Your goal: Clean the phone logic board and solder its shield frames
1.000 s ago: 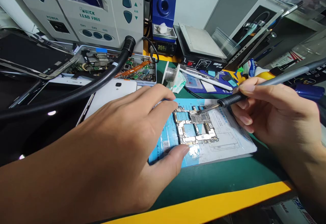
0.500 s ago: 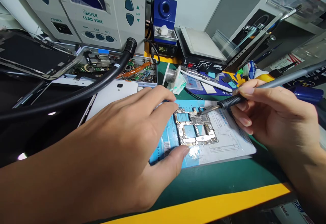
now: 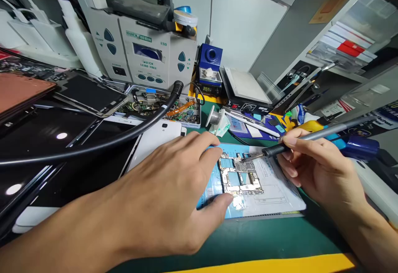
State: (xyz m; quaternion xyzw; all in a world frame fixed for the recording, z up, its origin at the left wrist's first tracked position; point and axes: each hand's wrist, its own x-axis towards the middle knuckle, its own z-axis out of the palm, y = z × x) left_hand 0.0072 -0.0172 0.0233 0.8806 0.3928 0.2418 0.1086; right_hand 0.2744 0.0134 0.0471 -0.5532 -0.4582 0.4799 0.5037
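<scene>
A phone circuit board [image 3: 238, 189] with square cutouts lies flat on a blue-and-white booklet [image 3: 273, 200]. My left hand [image 3: 174, 182] steadies the board from the left, fingertips at its upper left edge and thumb at its lower edge. In my right hand [image 3: 314, 161] is a soldering iron [image 3: 273, 150], gripped like a pen just behind its black ribbed sleeve. Its metal tip slants down to the chip area near the board's top; whether it touches cannot be made out.
Behind the booklet are a solder spool [image 3: 214, 116], white tweezers-like tool [image 3: 258, 126] and a soldering station [image 3: 207, 87] reading 355. A black hose [image 3: 124, 140] crosses from the hot-air station [image 3: 149, 57] over several phones. A green mat [image 3: 248, 240] covers the bench.
The head view has pulled back and tilted up, showing more of the bench and wall. Both hands keep nearly the same place on the board and iron.
</scene>
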